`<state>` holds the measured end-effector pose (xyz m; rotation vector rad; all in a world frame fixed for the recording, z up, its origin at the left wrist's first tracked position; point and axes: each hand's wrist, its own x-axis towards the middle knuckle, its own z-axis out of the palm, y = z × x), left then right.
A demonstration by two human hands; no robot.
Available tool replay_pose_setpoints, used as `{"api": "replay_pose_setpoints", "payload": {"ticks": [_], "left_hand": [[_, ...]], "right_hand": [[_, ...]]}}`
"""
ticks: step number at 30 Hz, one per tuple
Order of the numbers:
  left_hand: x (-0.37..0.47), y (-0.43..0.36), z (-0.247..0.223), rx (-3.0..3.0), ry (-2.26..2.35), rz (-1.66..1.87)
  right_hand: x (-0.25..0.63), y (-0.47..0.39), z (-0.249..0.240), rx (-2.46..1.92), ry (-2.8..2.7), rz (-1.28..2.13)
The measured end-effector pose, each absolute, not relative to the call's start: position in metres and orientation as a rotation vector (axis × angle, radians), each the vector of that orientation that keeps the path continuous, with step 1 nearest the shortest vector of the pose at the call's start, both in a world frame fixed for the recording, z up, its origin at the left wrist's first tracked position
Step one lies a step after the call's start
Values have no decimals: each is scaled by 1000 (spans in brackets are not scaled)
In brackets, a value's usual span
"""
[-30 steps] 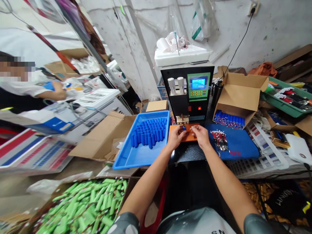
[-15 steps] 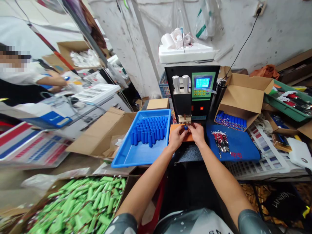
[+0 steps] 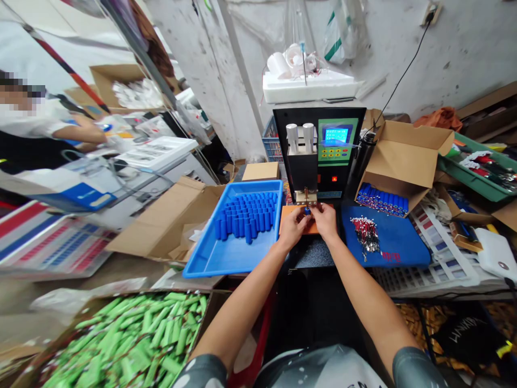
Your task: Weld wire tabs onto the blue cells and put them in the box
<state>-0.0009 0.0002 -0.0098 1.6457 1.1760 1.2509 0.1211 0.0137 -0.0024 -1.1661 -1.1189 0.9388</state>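
Note:
Under the two electrode pins of a black spot welder (image 3: pixel 301 172), my left hand (image 3: pixel 291 226) pinches a blue cylindrical battery cell (image 3: pixel 307 210). My right hand (image 3: pixel 325 221) is closed at the cell's other side, its fingertips together; whatever small piece they hold is hidden. Both hands rest over an orange block (image 3: pixel 312 230) at the welder's foot. To the left, many upright blue cells (image 3: pixel 246 215) stand in a blue plastic tray (image 3: pixel 214 261). On the right, a pile of red and black wire leads with white plugs (image 3: pixel 365 234) lies on a blue mat (image 3: pixel 412 250).
An open carton (image 3: pixel 399 151) with wrapped blue cells stands behind the mat. Green battery packs (image 3: pixel 137 334) fill a box at lower left. A green bin (image 3: pixel 476 172) sits far right. At a left-hand bench, another person (image 3: pixel 36 124) is at work.
My hands stay at the electrodes with almost no movement. The view has shifted slightly, and the other person's arm at the left has moved a little.

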Motion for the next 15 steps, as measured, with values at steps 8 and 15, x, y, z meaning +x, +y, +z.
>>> {"api": "replay_pose_setpoints", "payload": {"ticks": [8, 15], "left_hand": [[0, 0, -9, 1645, 1167, 1256], [-3, 1, -8, 1720, 1220, 1236]], "right_hand": [[121, 11, 1, -1174, -1129, 930], [122, 10, 4, -1194, -1140, 916]]}}
